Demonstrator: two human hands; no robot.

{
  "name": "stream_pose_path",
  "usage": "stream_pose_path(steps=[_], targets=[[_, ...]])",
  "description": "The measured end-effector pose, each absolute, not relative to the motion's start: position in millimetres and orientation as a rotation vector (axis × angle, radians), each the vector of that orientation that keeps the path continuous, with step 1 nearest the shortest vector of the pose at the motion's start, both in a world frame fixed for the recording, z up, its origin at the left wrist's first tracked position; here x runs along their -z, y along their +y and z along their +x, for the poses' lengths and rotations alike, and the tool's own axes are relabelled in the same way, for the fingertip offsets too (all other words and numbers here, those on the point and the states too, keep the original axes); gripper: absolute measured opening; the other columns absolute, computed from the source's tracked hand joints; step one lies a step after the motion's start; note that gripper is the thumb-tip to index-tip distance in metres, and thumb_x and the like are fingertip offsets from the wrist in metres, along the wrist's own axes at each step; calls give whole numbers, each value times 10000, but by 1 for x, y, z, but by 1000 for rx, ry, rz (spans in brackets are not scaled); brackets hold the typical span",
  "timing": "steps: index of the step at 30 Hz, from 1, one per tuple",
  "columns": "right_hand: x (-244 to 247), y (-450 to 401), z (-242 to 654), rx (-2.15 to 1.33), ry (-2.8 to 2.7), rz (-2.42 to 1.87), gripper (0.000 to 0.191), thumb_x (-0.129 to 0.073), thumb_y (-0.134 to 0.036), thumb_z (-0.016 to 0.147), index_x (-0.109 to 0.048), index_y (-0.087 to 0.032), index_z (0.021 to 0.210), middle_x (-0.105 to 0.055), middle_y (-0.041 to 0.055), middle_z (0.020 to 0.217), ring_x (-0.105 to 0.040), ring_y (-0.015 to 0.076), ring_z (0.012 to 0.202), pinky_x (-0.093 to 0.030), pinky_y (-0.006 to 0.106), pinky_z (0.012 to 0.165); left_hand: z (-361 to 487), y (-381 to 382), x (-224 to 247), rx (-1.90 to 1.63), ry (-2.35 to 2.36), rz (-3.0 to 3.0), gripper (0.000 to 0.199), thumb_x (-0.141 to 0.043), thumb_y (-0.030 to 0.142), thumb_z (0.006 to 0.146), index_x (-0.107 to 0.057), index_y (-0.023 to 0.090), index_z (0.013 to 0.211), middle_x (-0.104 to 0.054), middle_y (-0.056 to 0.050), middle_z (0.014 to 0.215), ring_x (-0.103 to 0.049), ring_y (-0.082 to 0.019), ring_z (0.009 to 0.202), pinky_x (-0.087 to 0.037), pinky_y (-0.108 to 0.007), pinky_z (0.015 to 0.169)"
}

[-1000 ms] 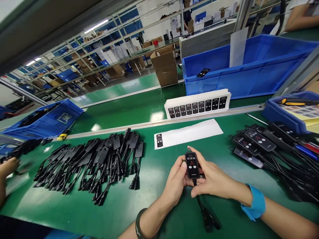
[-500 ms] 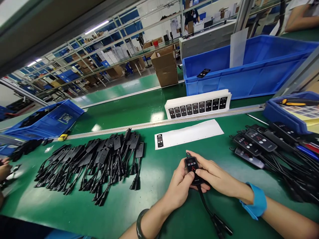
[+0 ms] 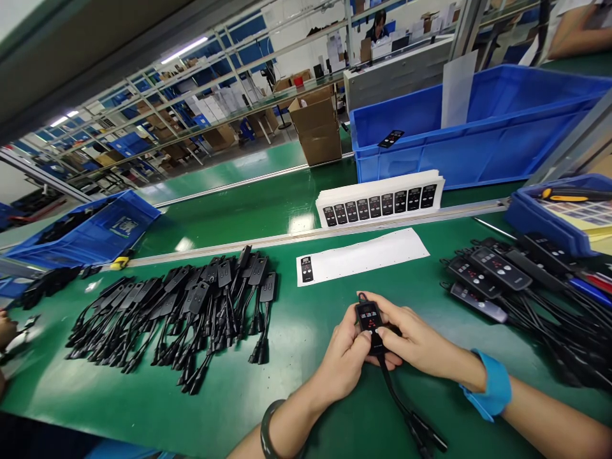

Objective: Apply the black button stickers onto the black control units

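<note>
Lying between both hands just above the near part of the green table [image 3: 282, 408], the black controller [image 3: 369, 317] faces up, its hanging loop at the far end and its cable leaving the near end. From where I stand, its long axis runs away from the wearer, the loop end tipped slightly left, while the cable slants down to the right and splits into plugs. The grip is closed on it from either side: left hand [image 3: 343, 358] and right hand [image 3: 419, 339] wrap the edges, both thumbs on its face. Just beyond lies a white backing strip [image 3: 368, 255] with one black label at its left end. Farther back stands a stack of label sheets [image 3: 377, 201], before a big blue bin [image 3: 482, 156]. One heap of corded controllers [image 3: 191, 299] spreads to the left, another bunch [image 3: 500, 271] to the right. Across the room I see a cardboard box [image 3: 318, 131], metal racks [image 3: 229, 64] and a person [image 3: 378, 29] among the clutter.
</note>
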State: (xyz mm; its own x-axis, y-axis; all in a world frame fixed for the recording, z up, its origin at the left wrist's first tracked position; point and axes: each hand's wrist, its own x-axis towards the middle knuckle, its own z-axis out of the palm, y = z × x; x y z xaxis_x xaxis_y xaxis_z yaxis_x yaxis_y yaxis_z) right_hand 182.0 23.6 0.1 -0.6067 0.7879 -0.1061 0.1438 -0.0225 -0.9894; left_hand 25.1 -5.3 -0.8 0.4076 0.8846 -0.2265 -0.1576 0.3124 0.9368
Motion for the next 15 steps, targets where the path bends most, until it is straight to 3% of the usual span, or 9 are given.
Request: stream_pose_path(steps=[10,15], targets=[[-2,24,183,-1586,-1900,-981,674,-366,-211,894,-86,-132,1503,-565,-64,554,-569,151,503,-476,264,539,24,-5,-1,-843,868,971,260,-463,306,911,-442,224,1157,-666,-19,890,-685,-152,644,-523,-225,550],[-3,25,185,-1533,-1931,-972,645,-379,-202,895,-148,-188,1497,-591,-57,574,-586,157,537,-472,258,548,24,-5,-3,-860,876,1005,249,-462,298,919,-447,220,1155,-660,-26,937,-679,-143,677,-515,-227,583]])
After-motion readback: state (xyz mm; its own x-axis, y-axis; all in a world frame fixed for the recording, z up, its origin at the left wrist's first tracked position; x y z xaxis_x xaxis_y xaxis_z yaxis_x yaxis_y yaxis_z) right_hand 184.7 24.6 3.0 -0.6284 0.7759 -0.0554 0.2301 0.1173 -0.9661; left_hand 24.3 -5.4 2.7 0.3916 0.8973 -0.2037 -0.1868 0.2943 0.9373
